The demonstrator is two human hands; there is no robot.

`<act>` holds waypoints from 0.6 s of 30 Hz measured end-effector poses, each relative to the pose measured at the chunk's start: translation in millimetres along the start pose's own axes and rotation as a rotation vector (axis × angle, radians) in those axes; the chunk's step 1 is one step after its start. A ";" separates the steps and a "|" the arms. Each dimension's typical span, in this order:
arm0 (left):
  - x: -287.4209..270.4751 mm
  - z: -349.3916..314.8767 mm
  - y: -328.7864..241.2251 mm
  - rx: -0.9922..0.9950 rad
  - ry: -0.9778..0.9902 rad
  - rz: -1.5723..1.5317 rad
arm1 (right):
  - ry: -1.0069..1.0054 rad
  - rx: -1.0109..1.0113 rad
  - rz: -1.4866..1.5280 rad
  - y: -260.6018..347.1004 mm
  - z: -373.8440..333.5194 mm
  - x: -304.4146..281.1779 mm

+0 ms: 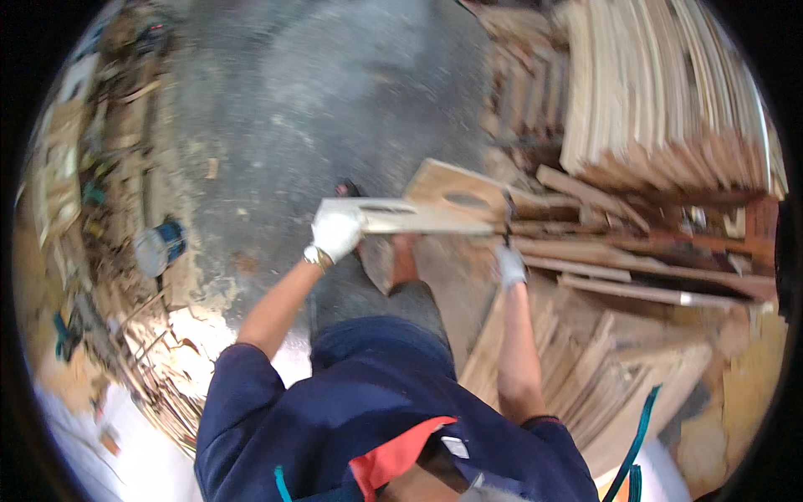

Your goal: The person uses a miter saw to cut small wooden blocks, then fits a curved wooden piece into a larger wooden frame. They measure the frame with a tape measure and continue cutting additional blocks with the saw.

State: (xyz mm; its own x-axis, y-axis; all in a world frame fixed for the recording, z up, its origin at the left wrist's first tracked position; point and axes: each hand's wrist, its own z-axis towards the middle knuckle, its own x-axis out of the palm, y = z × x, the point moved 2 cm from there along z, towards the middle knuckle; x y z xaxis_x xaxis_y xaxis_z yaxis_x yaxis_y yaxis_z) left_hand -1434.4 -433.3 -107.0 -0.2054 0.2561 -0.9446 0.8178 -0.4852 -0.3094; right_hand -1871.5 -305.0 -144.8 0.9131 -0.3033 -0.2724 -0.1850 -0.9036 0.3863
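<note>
My left hand (338, 233), in a white glove, is closed on the left end of a pale wooden board (431, 219) with a long slot cut in it. Behind it a browner panel (458, 186) with an oval hole lies at a slant. My right hand (509, 266), also gloved and a little blurred, is closed around the lower end of a slim dark tool (508, 219). That tool stands up by the board's right end; its kind is too blurred to tell.
Stacked wooden panels (661, 92) rise at the far right. Long boards (619, 259) lie to the right of my right hand, with more planks (585, 376) below. A blue and white tin (159, 247) and wood scraps line the left. Grey concrete floor (335, 75) lies ahead.
</note>
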 end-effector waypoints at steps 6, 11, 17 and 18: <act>-122.7 -132.2 47.6 -0.410 0.333 0.094 | 0.049 -0.091 -0.290 -65.8 28.5 23.4; -136.5 -251.9 109.6 -0.555 -0.023 0.083 | 0.171 0.155 -0.179 -49.3 10.9 122.9; -177.1 -338.5 136.0 -0.612 -0.276 0.144 | 0.546 0.093 0.200 61.2 -76.3 313.0; -182.3 -350.4 139.7 -0.603 -0.317 0.171 | 0.580 0.083 0.243 79.8 -85.0 344.4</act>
State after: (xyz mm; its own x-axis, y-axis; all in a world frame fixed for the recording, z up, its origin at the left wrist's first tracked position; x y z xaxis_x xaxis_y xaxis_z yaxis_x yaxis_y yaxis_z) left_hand -1094.4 -254.8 60.5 -0.1194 -0.0834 -0.9893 0.9892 0.0753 -0.1257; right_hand -1540.9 -455.9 -132.8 0.8856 -0.3105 0.3454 -0.4178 -0.8573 0.3007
